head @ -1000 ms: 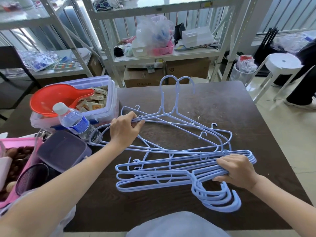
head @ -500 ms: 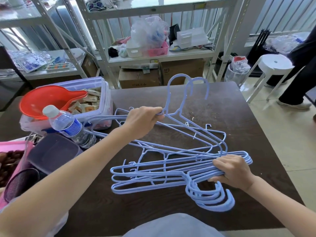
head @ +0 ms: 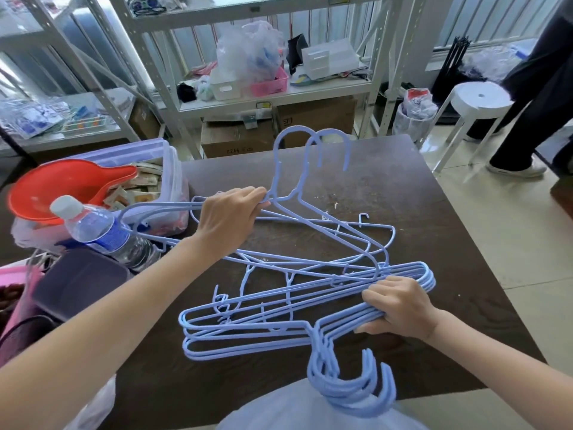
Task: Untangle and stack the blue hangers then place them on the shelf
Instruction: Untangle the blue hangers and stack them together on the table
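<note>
- Reaching forward over the dark table (head: 403,193), the left hand (head: 229,217) has its fingers curled round the upper wires of two blue hangers (head: 310,187), just below their necks.
- Those two hangers are tilted up off the table; their hooks point away from the person and their lower ends cross into the pile nearer the person.
- Right hand (head: 398,305): fingers and thumb pinch one shoulder end of the stacked hangers (head: 248,330), palm down, wrist low at the table's near right.
- The stack lies flat on the near half of the table, hooks overhanging the near edge. All hangers are thin, pale blue, with small notch hooks on the arms.
- Count: two raised hangers; the stack shows about five hooks, exact number unclear.
- At the left stand one water bottle (head: 99,234), one red funnel (head: 62,190) and one clear tub (head: 167,169).
</note>
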The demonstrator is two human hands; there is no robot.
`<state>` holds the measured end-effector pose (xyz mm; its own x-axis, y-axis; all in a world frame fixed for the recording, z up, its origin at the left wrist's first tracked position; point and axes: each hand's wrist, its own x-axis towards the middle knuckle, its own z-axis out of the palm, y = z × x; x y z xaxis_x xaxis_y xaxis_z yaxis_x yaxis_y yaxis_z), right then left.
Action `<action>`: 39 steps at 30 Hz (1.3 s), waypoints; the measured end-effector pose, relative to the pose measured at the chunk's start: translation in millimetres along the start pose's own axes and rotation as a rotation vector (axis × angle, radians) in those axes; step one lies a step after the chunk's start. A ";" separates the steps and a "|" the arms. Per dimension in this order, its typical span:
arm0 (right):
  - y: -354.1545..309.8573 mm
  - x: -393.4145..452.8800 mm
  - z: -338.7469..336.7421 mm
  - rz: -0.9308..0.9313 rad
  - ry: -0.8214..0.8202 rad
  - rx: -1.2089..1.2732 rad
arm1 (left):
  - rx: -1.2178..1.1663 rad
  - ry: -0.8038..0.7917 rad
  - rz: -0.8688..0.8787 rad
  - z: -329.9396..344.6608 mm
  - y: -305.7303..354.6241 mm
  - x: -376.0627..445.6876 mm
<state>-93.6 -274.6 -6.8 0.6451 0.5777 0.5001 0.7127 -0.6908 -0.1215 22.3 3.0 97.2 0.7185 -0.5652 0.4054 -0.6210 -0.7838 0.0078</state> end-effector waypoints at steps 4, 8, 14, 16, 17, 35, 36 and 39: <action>-2.7 2.1 -4.3 -0.098 0.011 -0.051 | 0.055 0.055 -0.115 1.6 -16.7 -4.5; -1.3 9.2 -11.3 -0.130 -0.041 -0.055 | 0.016 0.019 -0.209 6.0 -29.9 -10.8; 2.3 4.3 -2.8 -0.092 -0.161 -0.016 | -0.285 -0.285 -0.301 14.8 -26.0 -5.0; -0.2 1.6 1.9 -0.069 -0.163 0.009 | -0.582 -0.456 -0.391 18.9 -26.3 0.4; -1.8 0.9 3.8 -0.060 -0.159 0.020 | -0.764 -0.526 -0.468 19.1 -24.4 4.7; -12.0 1.9 -6.7 -0.131 -0.061 0.020 | -0.425 -0.219 0.031 -15.6 8.5 56.3; -10.1 3.5 -7.9 -0.140 -0.058 0.011 | -0.419 -0.250 0.056 -18.9 6.5 58.0; -5.1 7.1 -9.5 -0.162 -0.052 -0.011 | -0.451 -0.421 0.023 -27.2 3.5 61.3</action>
<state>-95.3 -271.0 5.5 0.5359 0.7034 0.4670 0.8055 -0.5916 -0.0334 55.6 -27.5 146.9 0.7081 -0.7060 0.0154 -0.6432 -0.6359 0.4265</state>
